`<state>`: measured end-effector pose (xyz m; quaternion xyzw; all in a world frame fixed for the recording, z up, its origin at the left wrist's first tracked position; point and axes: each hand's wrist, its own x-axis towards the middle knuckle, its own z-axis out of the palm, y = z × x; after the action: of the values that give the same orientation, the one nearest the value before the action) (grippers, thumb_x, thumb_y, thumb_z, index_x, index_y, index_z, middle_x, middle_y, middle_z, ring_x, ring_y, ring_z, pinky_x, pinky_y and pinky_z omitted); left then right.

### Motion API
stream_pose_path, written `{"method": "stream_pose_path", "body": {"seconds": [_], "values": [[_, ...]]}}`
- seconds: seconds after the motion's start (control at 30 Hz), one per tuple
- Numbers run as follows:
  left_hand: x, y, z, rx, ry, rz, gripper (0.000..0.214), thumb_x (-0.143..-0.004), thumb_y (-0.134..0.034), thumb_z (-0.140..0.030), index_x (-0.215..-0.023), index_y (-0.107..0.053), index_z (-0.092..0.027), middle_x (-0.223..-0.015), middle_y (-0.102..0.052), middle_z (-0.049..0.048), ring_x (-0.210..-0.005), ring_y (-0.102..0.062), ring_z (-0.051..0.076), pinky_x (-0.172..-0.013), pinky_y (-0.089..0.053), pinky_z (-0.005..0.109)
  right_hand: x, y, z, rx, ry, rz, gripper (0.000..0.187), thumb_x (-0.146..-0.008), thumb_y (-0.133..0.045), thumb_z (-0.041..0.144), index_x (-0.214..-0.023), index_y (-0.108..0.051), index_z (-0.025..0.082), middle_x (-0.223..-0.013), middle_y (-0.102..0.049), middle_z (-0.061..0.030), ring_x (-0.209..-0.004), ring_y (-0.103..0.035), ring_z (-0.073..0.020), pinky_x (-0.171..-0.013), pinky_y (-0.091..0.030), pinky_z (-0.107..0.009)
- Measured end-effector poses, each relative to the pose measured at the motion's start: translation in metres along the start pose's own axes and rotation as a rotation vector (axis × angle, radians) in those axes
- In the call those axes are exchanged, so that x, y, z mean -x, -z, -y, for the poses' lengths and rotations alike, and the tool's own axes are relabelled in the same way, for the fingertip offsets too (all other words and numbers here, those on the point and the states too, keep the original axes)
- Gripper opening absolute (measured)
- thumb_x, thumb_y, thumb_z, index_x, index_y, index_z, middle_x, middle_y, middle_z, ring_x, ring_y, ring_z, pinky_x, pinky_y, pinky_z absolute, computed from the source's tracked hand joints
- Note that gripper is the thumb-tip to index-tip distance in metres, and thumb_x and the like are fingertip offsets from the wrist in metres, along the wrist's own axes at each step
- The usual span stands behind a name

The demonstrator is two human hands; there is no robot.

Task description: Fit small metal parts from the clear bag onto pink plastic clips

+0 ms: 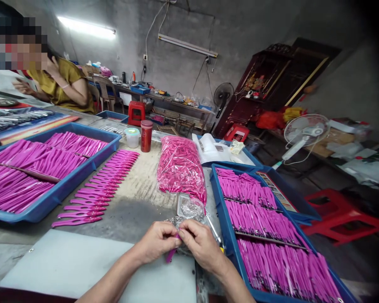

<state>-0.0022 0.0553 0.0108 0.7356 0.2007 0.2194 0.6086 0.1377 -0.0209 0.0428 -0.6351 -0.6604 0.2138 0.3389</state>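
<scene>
Fitting a small part into a pink piece, low centre of frame.

Left hand and right hand both pinch the pink piece; the part itself is hidden, probably metal. Next needs steady alignment.

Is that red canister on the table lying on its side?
No. The red canister stands upright on the table, beside a small white lidded tub.

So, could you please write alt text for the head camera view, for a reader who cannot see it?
Two bare hands, left hand and right hand, meet over a worktable, pinching a small pink plastic piece. Blue trays of pink pieces stand on both sides, with a bag of pink parts behind. Another person sits far left.
</scene>
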Motion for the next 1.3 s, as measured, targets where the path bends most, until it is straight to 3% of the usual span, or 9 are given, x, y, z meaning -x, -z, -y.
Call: {"method": "stream_pose_path", "body": {"seconds": [0.47,0.77,1.03,1.2,1.3], "values": [[0.0,-0.005,0.002,0.172,0.133,0.088,0.026,-0.065,-0.056,-0.035,-0.052,-0.044,-0.016,-0.052,-0.036,-0.0058,-0.052,-0.03,0.009,-0.049,-0.026,0.021,0.007,-0.005,-0.001,-0.128,-0.173,-0.018,0.024,-0.081,-0.044,0.028,-0.059,-0.044,0.019,-0.053,-0.038,0.0064,-0.052,-0.037,-0.0095,-0.049,-0.028,-0.021],[0.006,-0.008,0.002,0.157,0.178,0.106,0.025,-0.064,-0.056,-0.03,-0.048,-0.042,-0.016,-0.049,-0.032,-0.0064,-0.05,-0.027,0.008,-0.046,-0.022,0.021,0.014,-0.004,-0.003,-0.042,-0.13,0.077,0.023,-0.082,-0.042,0.027,-0.061,-0.045,0.019,-0.056,-0.041,0.0057,-0.055,-0.04,-0.0102,-0.053,-0.029,-0.022],[0.012,-0.032,0.01,0.23,0.26,-0.003,0.039,-0.069,-0.053,-0.056,-0.062,-0.041,-0.019,-0.05,-0.037,-0.0071,-0.041,-0.031,0.007,-0.038,-0.025,0.019,0.021,-0.018,-0.009,-0.064,-0.227,-0.09,0.027,-0.081,-0.04,0.033,-0.058,-0.043,0.02,-0.053,-0.043,0.0045,-0.053,-0.042,-0.0111,-0.05,-0.03,-0.022],[0.017,-0.044,0.021,-0.186,0.004,-0.282,0.015,-0.081,-0.049,-0.033,-0.079,-0.055,-0.02,-0.072,-0.06,0.0012,-0.066,-0.055,0.015,-0.062,-0.044,0.022,0.023,-0.034,-0.02,-0.174,-0.347,-0.191,0.032,-0.081,-0.037,0.044,-0.06,-0.043,0.02,-0.053,-0.042,0.0034,-0.053,-0.042,-0.0128,-0.05,-0.031,-0.024],[0.018,-0.047,0.033,-0.436,-0.172,-0.388,0.014,-0.086,-0.043,-0.028,-0.083,-0.055,-0.022,-0.074,-0.062,0.0021,-0.065,-0.059,0.015,-0.06,-0.045,0.021,0.023,-0.041,-0.024,-0.252,-0.385,-0.249,0.034,-0.079,-0.037,0.049,-0.059,-0.04,0.021,-0.054,-0.039,0.0035,-0.053,-0.039,-0.0132,-0.05,-0.032,-0.024]]}}
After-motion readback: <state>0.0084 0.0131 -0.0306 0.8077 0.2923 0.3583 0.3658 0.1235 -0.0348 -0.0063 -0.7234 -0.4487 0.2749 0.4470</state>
